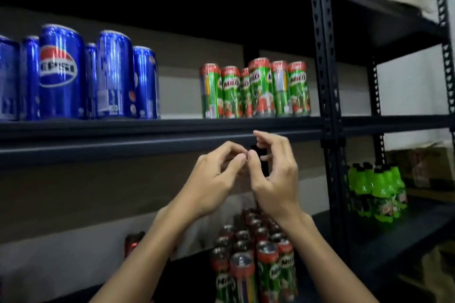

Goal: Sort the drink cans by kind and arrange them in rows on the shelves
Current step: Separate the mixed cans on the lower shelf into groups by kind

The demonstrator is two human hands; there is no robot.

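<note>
Several blue Pepsi cans (61,74) stand at the left of the upper shelf (157,128). A group of green Milo cans (256,88) stands further right on the same shelf. Below, on the lower shelf, several more Milo cans (253,253) stand in rows. My left hand (216,179) and my right hand (275,174) hover together in front of the upper shelf's edge, below the Milo group. Their fingers are loosely curled, fingertips nearly touching, and neither holds a can.
A dark metal upright (325,81) divides this rack from the neighbouring one at right. Green bottles (376,192) stand on the right rack's lower shelf. A cardboard box (423,167) sits behind them. One red-topped can (133,241) stands alone at lower left.
</note>
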